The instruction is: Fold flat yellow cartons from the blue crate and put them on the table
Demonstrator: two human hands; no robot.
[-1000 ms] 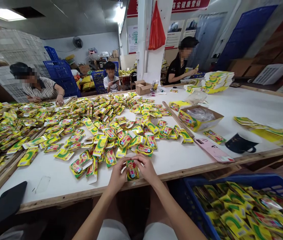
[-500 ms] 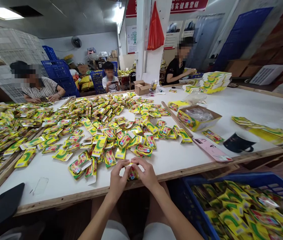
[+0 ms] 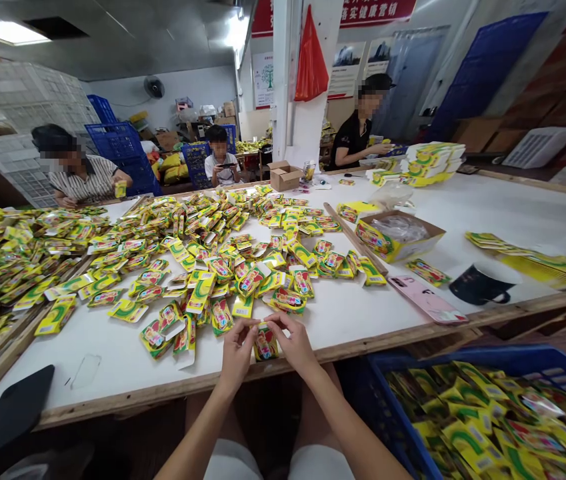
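A small yellow-and-green printed box point(image 3: 265, 344) stands upright at the table's front edge, between my two hands. My left hand point(image 3: 238, 347) pinches its upper left side with thumb and fingers. From the other side, my right hand point(image 3: 290, 341) grips the top right corner, fingertips near the white top flap. The fingers partly cover the top of the box. Just beyond my hands spreads a loose pile of similar small boxes point(image 3: 203, 291), some with white flaps sticking out.
Right of my legs stands a blue crate point(image 3: 397, 420) of similar boxes. On the table's right lie a pink phone point(image 3: 427, 300), a dark mug point(image 3: 480, 285) and an open carton point(image 3: 425, 241). A black tablet-like object point(image 3: 13, 417) lies front left. Three people sit around the table.
The box between my hands shows more of its printed front now. My hands stay nearly in place. The person at the left has raised a hand with a small yellow box.
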